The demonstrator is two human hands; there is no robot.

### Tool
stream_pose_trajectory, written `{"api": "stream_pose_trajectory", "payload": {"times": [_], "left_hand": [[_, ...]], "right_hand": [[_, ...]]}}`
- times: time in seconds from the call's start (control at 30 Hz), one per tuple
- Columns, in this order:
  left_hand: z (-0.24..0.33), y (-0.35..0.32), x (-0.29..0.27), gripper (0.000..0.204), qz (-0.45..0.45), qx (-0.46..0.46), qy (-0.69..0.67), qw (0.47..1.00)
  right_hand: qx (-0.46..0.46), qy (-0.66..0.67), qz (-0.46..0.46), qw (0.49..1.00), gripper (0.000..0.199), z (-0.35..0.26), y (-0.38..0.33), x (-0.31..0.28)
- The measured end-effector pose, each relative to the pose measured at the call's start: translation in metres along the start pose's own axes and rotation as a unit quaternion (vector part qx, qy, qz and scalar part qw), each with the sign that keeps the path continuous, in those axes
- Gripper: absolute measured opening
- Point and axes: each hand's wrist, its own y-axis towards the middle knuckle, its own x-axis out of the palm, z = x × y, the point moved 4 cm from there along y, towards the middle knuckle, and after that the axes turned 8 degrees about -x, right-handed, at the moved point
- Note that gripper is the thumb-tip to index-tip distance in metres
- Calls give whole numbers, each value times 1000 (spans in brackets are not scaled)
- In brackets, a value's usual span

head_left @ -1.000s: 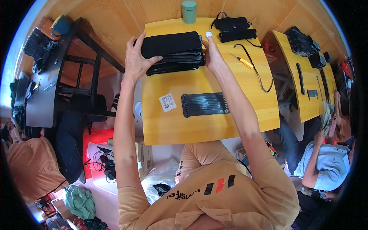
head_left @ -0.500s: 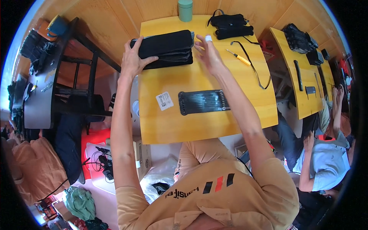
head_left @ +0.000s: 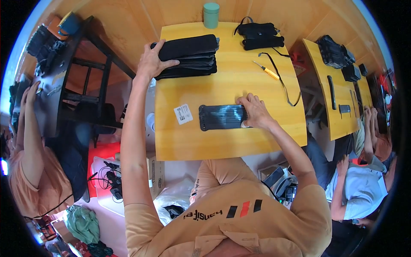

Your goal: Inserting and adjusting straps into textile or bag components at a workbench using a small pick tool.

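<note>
At the table's far left, my left hand [head_left: 150, 62] is closed round the left end of a stack of flat black padded pieces [head_left: 186, 48], with the thumb along their near side. The layers fan apart at the stack's right end. Nearer the middle lies a shiny black slatted panel [head_left: 220, 116], with small round studs along its left end. My right hand [head_left: 255, 111] grips the panel's right end, fingers over the far corner and thumb at the near one; that end is hidden. A white printed card [head_left: 183, 114] lies left of the panel.
On the yellow table [head_left: 192, 147] are a yellow-handled screwdriver [head_left: 269, 72], a black strap [head_left: 280, 77], a folded black case [head_left: 261, 36] and a green canister [head_left: 211, 15]. A dark table [head_left: 51, 109] stands left; another yellow table [head_left: 340, 115] with black items stands right. People sit at both.
My right hand has come down from beside the stack to the slatted panel and closed on its right end. My left hand stays on the stack. A person's arms now reach onto the dark table.
</note>
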Motion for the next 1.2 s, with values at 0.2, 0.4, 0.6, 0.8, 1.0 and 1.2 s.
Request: {"api": "stream_pose_trajectory", "payload": {"times": [0.2,0.4,0.6,0.8,1.0,1.2], "left_hand": [[-5,4,3,86,9,8,-8,1000],[-2,3,1,80,17,8,3,1000],[-4,4,5,86,7,4,15,1000],[-5,2,4,86,-3,-1,8,1000],[-6,3,2,85,15,9,20,1000],[-8,1,5,86,16,9,16,1000]], "right_hand": [[-74,9,14,997,50,14,8,6],[-113,4,-78,990,33,16,26,4],[-147,38,-131,980,17,21,33,-3],[-132,79,-94,984,14,22,28,0],[-153,111,-131,973,28,22,31,-4],[-159,102,-99,977,42,-40,82,32]]}}
